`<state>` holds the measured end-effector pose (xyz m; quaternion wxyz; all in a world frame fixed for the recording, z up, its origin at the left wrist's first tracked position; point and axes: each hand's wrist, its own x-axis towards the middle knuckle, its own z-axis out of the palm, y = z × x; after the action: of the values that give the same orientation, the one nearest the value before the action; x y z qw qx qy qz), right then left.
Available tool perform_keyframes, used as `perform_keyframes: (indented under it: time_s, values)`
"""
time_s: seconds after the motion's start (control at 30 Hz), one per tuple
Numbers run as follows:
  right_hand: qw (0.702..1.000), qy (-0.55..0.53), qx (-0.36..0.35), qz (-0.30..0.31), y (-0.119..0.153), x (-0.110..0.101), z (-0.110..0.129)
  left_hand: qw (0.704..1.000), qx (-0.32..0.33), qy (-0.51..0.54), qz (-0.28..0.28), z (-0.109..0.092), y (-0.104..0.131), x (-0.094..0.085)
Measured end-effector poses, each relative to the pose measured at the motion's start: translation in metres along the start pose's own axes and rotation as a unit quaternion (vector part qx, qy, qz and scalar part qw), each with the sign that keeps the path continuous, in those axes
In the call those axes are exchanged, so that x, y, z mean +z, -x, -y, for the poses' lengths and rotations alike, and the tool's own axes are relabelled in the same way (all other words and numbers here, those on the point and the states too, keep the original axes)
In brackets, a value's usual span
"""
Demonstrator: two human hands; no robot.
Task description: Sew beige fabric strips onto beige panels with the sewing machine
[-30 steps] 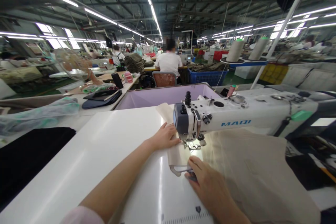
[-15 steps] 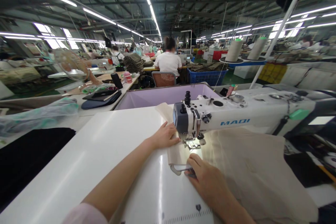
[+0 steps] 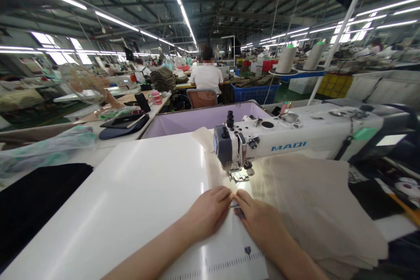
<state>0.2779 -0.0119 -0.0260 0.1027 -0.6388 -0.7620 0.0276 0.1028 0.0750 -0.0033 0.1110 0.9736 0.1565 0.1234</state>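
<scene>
A white sewing machine [image 3: 288,140] stands over beige fabric [image 3: 305,197], its lit presser foot [image 3: 240,177] down near the cloth. My left hand [image 3: 211,208] is closed on the fabric edge just in front of the foot, palm down. Beside it, almost touching, my right hand [image 3: 257,214] pinches the same edge with thumb and fingers; something dark shows under its fingertips, too small to name. The fabric spreads to the right under the machine arm, and a narrow part of it runs back past the machine head on the left.
Around the white table [image 3: 147,183] are black cloth [image 3: 42,201] at the left, a lilac bin [image 3: 197,120] behind, and a side table with a fan [image 3: 83,83]. Thread cones [image 3: 285,59] stand at the right. A person in a white shirt [image 3: 206,79] sits farther back.
My left hand has come back from beside the machine head to the near fabric edge, next to my right hand, and its fingers have closed. The view has shifted slightly.
</scene>
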Motion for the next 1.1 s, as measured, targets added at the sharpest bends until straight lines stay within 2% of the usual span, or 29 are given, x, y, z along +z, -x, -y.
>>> perform_keyframes:
  time_s: [0.1, 0.37, 0.53, 0.83, 1.1]
  values:
    - [1.000, -0.003, 0.011, 0.012, -0.005, -0.002, 0.000, 1.000, 0.004, 0.006, 0.012, 0.004, -0.001, -0.005]
    - [0.999, -0.017, 0.030, 0.012, -0.028, -0.012, -0.003, 1.000, -0.004, 0.017, 0.016, 0.032, -0.017, -0.012]
    - [0.999, -0.032, 0.036, 0.009, -0.028, -0.015, -0.005, 1.000, -0.003, 0.024, 0.016, 0.046, -0.025, -0.016]
    - [0.997, -0.066, 0.041, -0.002, -0.009, -0.011, -0.003, 0.999, -0.029, 0.005, -0.032, 0.048, -0.018, -0.004]
    - [0.996, -0.072, 0.047, -0.018, -0.008, -0.006, 0.000, 0.999, -0.028, -0.010, -0.030, 0.048, -0.018, -0.005]
